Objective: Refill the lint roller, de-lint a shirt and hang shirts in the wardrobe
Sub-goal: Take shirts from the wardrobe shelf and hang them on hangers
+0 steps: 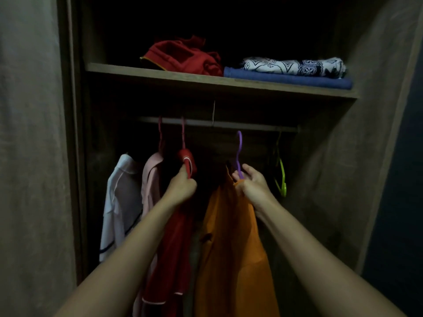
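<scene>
Orange shirt point(231, 243) hangs on a purple hanger point(239, 154) whose hook sits just below the wardrobe rail point(251, 126), apparently not yet over it in the dim light. The right hand point(251, 181) grips the hanger's neck at the collar. The left hand point(183, 186) is closed on the collar of a red shirt point(174, 248) hanging from the rail. Folded clothes lie on the shelf point(160, 73) above.

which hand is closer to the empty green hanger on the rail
Right. The right hand, gripping the purple hanger, sits just left of the green hanger; the left hand is farther left, on the red shirt.
</scene>
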{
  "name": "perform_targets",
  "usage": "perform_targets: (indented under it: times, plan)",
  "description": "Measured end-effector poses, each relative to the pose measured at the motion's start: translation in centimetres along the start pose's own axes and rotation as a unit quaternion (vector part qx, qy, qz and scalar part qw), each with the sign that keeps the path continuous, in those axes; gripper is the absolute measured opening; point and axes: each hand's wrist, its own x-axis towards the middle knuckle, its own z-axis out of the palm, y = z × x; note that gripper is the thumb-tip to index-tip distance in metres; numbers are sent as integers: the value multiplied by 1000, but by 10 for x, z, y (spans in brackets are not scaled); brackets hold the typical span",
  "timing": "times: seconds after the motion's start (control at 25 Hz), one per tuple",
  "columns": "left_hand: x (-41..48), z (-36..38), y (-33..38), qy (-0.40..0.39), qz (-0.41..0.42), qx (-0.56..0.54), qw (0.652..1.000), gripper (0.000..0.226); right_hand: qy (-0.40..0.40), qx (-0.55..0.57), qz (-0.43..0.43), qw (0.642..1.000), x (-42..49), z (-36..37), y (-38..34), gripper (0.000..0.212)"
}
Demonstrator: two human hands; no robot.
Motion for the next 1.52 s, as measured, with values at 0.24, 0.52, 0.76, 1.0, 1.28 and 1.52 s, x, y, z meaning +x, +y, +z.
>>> perform_targets:
  times: [0.24,0.52,0.76,1.0,1.28,1.52]
  plan:
    - [-7,-5,5,-2,13,-20,1000,66,28,-106,-43,993,70,17,-27,74]
    - [-13,-9,9,-15,22,-1,1000,67,30,-208,-49,977,116,33,-19,25]
    - [-12,-16,23,-16,24,25,999,72,13,-261,-48,964,134,22,-37,17]
    - [-14,-15,12,-57,4,66,996,72,-28,-405,1,914,145,17,-22,22]
    - [-33,-60,78,228,254,282,897,42,116,-440,-548,702,82,24,-63,21]
    - [22,-126,185,405,491,221,739,27,227,-502,-602,578,75,-7,-153,54]
